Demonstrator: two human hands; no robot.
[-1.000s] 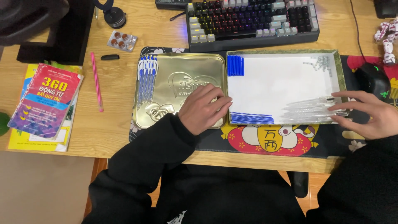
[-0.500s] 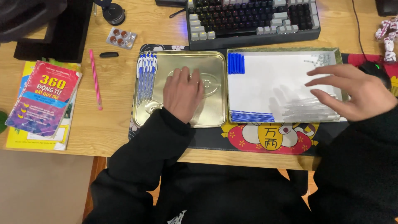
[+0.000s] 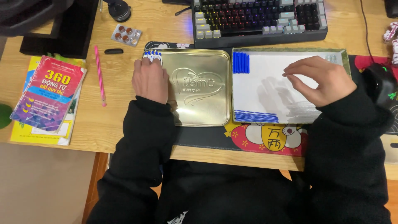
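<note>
Since the earlier frame, left hand point(image 3: 150, 79) shifted left, flat onto blue-tipped sticks point(image 3: 152, 55); right hand point(image 3: 321, 79) hovers half-open, empty, over tray point(image 3: 290, 120).

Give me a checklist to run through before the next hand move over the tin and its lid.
1. Left hand on the blue-and-white sticks at the gold lid's left edge: ok.
2. Whether the left grip has closed on any stick: cannot tell, fingers hide them.
3. Right hand above the white tray: ok, fingers spread.
4. Right hand holding anything: cannot tell.
5. Blue sticks stacked in the tray's top left corner: ok.
6. Lid and tray side by side, flat on the mat: ok.
</note>
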